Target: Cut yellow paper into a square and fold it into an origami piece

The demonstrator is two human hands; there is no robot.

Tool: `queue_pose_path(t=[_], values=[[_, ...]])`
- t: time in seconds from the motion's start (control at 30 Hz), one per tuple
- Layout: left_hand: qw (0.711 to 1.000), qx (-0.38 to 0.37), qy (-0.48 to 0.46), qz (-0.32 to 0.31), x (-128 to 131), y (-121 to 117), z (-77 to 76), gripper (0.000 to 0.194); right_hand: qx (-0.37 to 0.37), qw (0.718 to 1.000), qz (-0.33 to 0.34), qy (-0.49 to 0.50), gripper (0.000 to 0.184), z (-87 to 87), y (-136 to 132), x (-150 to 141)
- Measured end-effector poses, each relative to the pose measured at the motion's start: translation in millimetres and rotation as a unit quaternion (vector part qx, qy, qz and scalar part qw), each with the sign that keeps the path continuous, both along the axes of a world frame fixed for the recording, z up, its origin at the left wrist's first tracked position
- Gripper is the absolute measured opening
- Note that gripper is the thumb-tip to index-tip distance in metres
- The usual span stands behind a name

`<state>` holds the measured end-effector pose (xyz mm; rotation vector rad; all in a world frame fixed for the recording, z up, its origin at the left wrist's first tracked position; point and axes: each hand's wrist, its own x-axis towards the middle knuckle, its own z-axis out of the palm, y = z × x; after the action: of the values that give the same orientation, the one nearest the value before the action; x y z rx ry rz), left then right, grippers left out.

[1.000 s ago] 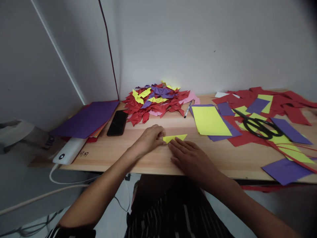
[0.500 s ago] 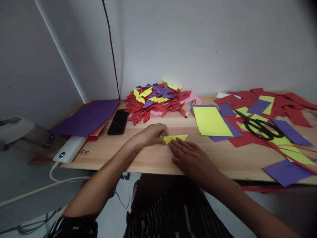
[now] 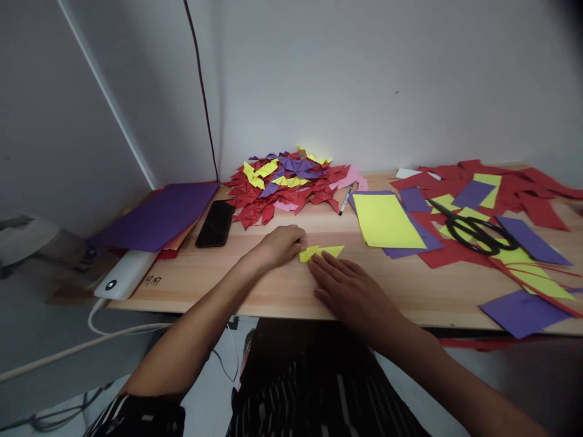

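A small folded piece of yellow paper [image 3: 336, 250] lies on the wooden table in front of me. My right hand [image 3: 348, 282] rests flat over its near edge, fingers stretched out and pressing it down. At the paper's left end, my left hand [image 3: 283, 244] is closed, its fingers curled against the folded corner; the fingertips are partly hidden. The left end looks blunt and doubled over, while the right end runs out to a point.
Behind my hands is a heap of folded paper pieces [image 3: 286, 188], with a pen [image 3: 345, 200] beside it. To the right lie yellow sheets [image 3: 387, 221], black-handled scissors [image 3: 478, 233] and red scraps [image 3: 542, 188]. Leftward are a phone [image 3: 215, 224], purple sheets [image 3: 157, 212] and a white power bank [image 3: 125, 276].
The yellow paper's left corner, pointed before, is now folded over. My left hand has curled in more tightly beside it. The right hand stays flat on the paper.
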<state>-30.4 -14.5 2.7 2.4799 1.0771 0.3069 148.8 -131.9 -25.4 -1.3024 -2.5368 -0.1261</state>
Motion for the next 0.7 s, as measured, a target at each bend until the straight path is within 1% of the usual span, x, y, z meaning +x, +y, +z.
queue_pose_path(t=[0.1, 0.23, 0.4, 0.53, 0.7], values=[[0.999, 0.030, 0.035, 0.018, 2, -3, -3.1, 0.015, -0.006, 1.000, -0.003, -0.005, 0.042, 1.4, 0, 0], [0.997, 0.048, 0.052, 0.035, 4, -11, -3.9, 0.013, -0.007, 1.000, -0.001, -0.010, 0.043, 2.7, 0, 0], [0.994, 0.073, 0.073, 0.038, 5, -16, -5.1, 0.009, -0.013, 1.000, 0.002, -0.001, 0.044, 2.1, 0, 1], [0.992, 0.075, 0.095, 0.034, 6, -16, -4.2, 0.011, -0.018, 1.000, -0.003, -0.002, 0.044, 1.5, 0, 1], [0.988, 0.094, 0.119, 0.040, 8, -22, -0.3, 0.014, -0.012, 1.000, 0.003, -0.007, 0.044, 1.0, 1, 1]])
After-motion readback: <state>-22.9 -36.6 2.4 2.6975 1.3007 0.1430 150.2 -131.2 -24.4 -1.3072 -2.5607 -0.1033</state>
